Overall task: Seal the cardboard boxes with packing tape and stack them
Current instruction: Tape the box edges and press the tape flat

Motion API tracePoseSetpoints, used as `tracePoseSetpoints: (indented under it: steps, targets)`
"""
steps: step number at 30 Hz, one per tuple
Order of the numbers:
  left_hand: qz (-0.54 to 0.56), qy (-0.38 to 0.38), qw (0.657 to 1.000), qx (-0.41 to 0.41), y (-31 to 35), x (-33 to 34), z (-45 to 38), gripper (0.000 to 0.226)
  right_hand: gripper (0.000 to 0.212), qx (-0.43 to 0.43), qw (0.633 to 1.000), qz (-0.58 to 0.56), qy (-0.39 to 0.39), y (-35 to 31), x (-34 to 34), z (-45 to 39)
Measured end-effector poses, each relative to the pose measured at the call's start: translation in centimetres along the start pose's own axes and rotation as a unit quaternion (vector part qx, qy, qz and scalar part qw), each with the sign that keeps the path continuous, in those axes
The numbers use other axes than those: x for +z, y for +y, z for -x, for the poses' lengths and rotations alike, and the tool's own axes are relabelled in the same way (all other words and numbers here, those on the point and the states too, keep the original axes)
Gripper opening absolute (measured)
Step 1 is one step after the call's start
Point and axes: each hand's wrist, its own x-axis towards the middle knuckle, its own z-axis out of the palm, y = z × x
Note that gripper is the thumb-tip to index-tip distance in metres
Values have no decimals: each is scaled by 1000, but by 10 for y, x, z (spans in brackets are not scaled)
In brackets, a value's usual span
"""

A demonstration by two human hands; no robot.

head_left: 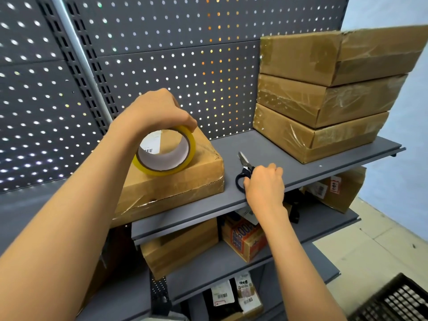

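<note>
The left hand [157, 110] grips one roll of tape [165, 150] from above, with the fingers curled over its upper edge. The roll is yellowish and see-through, and it stands on edge on top of one cardboard box [176, 179]. This box lies flat at the left part of the top shelf [266, 144], and shiny tape already covers its front edge. Through the hole of the roll one white label with a barcode on the box can be seen.

The right hand [264, 184] holds one pair of scissors [244, 172] at the black handles, fingers curled around them. The scissors lie on the shelf just beside the box, with the blades closed and pointing to the back wall.

At the right part of the same shelf stands one stack of three boxes [324, 96], one on another, all wrapped with clear tape. The stack is well apart from the single box.

Behind the shelf there is a dark pegboard wall [162, 54]. On the lower shelves [231, 260] lie some more cardboard boxes and small packets with barcodes; I cannot count them surely. One black crate [393, 300] shows at the lower right corner.
</note>
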Motion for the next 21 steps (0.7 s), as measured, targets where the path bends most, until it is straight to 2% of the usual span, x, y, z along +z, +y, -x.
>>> tracePoseSetpoints:
  steps: [8,11,21]
  targets:
    - [7,-2,1000,2,-2,2,-4,26,35,-22,993,-112,26,-5,-17,15]
    - [7,-4,1000,3,-4,2,-5,27,34,-40,985,-159,44,-10,-30,22]
    - [21,-14,1000,11,-7,1,-7,30,41,-83,976,-176,94,1,-29,44]
